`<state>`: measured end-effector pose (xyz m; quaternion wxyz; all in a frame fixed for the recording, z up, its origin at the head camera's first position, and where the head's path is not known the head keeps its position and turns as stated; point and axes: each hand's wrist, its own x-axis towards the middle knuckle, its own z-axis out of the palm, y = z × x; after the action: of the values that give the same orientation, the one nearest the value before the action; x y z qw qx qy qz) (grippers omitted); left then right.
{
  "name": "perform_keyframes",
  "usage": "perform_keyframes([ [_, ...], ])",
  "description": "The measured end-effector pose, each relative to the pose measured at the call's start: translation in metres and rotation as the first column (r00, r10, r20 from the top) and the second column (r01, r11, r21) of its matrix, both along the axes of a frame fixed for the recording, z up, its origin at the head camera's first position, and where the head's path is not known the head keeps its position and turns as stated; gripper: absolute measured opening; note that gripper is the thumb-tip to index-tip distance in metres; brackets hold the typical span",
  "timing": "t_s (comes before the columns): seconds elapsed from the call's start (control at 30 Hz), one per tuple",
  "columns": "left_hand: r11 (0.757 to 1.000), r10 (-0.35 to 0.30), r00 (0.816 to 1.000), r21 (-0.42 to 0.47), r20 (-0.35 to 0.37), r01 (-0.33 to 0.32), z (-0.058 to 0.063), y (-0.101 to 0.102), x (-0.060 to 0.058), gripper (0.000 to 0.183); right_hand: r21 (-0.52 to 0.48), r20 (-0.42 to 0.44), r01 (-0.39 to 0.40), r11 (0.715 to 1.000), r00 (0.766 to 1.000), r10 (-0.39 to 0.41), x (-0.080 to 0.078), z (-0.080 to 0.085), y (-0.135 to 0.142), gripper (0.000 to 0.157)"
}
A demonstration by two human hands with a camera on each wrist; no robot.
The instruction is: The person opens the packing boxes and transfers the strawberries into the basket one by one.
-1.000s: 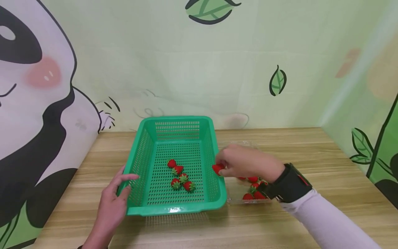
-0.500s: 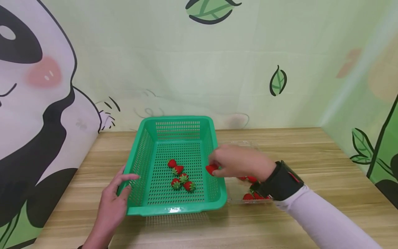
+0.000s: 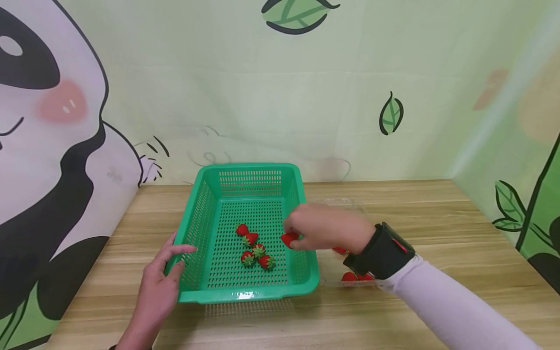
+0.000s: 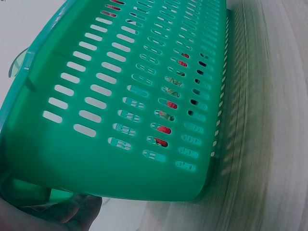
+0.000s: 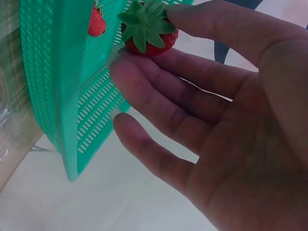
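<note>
A strawberry (image 3: 288,239) is pinched between the thumb and fingers of my right hand (image 3: 330,226), over the right side of a green plastic basket (image 3: 245,294). In the right wrist view this strawberry (image 5: 156,45) shows its green leaves toward the palm. Several strawberries (image 3: 250,238) lie loose on the basket's slotted floor. At the near left, my left hand (image 3: 158,289) grips the basket's rim, with index finger and thumb reaching over the edge. From the left wrist, the basket's outer wall (image 4: 96,159) shows, with bits of red behind its slots.
Right of the basket stands a clear plastic box (image 3: 329,283) with more strawberries (image 3: 349,276), partly hidden behind my right wrist. Both rest on a wooden table (image 3: 437,233). A printed wall (image 3: 262,112) rises behind the table.
My right hand has carried the strawberry leftward, from the basket's right rim to just inside it. The left hand and the basket stay where they were.
</note>
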<state>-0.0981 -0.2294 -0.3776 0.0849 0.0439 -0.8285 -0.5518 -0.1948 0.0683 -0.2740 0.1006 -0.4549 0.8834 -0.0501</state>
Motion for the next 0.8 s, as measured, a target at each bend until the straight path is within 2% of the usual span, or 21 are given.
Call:
perform_keyframes([
  [0.33, 1.000, 0.007, 1.000, 0.002, 0.003, -0.007, 0.000, 0.000, 0.000, 0.032, 0.044, 0.020, 0.024, 0.999, 0.999, -0.025, -0.002, 0.001, -0.009, 0.007],
  [0.6, 0.999, 0.017, 1.000, -0.033, 0.016, -0.017, 0.000, 0.001, 0.000, 0.033, 0.045, 0.029, 0.000, 0.999, 1.000, -0.001, -0.003, -0.002, -0.018, 0.015],
  [0.8, 1.000, 0.009, 1.000, -0.007, -0.006, -0.009, 0.000, 0.001, 0.000, 0.032, 0.079, 0.040, 0.009, 0.997, 0.999, -0.013, -0.004, -0.006, -0.026, 0.020],
])
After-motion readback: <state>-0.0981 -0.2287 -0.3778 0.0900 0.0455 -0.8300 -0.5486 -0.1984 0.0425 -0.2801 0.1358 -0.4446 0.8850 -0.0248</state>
